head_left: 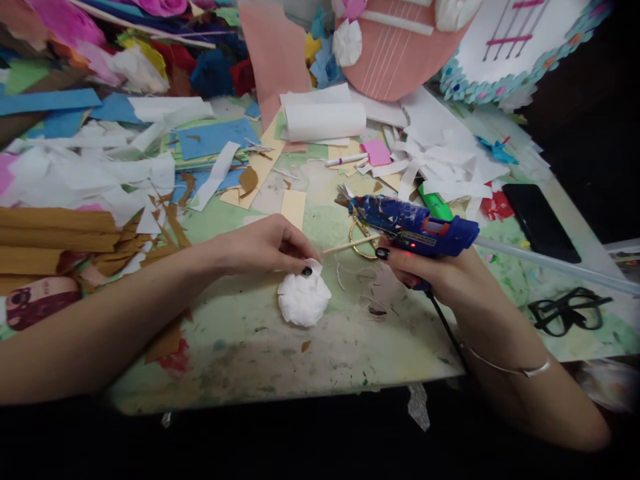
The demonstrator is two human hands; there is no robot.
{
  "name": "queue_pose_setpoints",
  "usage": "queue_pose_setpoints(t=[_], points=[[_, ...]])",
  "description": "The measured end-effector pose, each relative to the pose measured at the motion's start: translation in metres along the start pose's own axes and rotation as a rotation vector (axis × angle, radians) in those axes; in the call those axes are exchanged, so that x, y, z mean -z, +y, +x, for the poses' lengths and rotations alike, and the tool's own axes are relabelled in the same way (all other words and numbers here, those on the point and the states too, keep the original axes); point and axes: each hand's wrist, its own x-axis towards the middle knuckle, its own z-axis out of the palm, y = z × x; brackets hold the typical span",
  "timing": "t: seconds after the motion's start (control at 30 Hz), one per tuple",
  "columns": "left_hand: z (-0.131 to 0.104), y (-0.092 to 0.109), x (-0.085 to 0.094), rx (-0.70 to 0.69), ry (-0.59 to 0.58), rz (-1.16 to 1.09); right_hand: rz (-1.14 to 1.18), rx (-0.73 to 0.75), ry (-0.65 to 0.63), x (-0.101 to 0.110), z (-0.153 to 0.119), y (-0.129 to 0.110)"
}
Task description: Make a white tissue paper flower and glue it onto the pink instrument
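Observation:
A round white paper flower [304, 297] lies on the green stained table [230, 347]. My left hand [275, 247] pinches a petal at its upper edge between thumb and fingers. In my right hand [425, 267] is a blue glue gun [410, 223] with a small red light, its tip pointing left above the table. A clear glue stick [555, 263] sticks out of its back end. A thin wooden stick [350, 245] extends from near my right fingers toward my left fingertips; whether I hold it is unclear. Gold-handled scissors [361, 239] lie partly hidden behind it.
A white paper roll [325, 121], paper scraps [85, 173] and brown crepe strips [55, 240] cover the back and left. At right lie a black phone [541, 222] and black glasses [569, 312]. Decorated guitar shapes [395, 57] stand behind. A black cord hangs below the glue gun.

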Motion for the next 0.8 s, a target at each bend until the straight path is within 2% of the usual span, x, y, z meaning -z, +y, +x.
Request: queue_pose_setpoints(t=[0.1,0.3,0.57,0.7,0.8], points=[[0.0,0.001,0.0,-0.024,-0.033,0.01,0.002,-0.014,0.004,0.001,0.0,0.002],[-0.003,0.007,-0.007,-0.046,0.04,0.084,-0.029,-0.017,0.023,0.002,-0.001,0.005],[-0.01,0.009,-0.017,-0.2,0.34,0.405,-0.029,-0.007,0.044,0.0,-0.002,0.0],[-0.009,0.007,-0.02,-0.206,0.444,0.449,-0.062,0.055,0.037,-0.001,-0.001,-0.005],[-0.008,0.003,-0.022,-0.182,0.491,0.398,-0.132,0.125,0.042,0.001,-0.001,-0.009]])
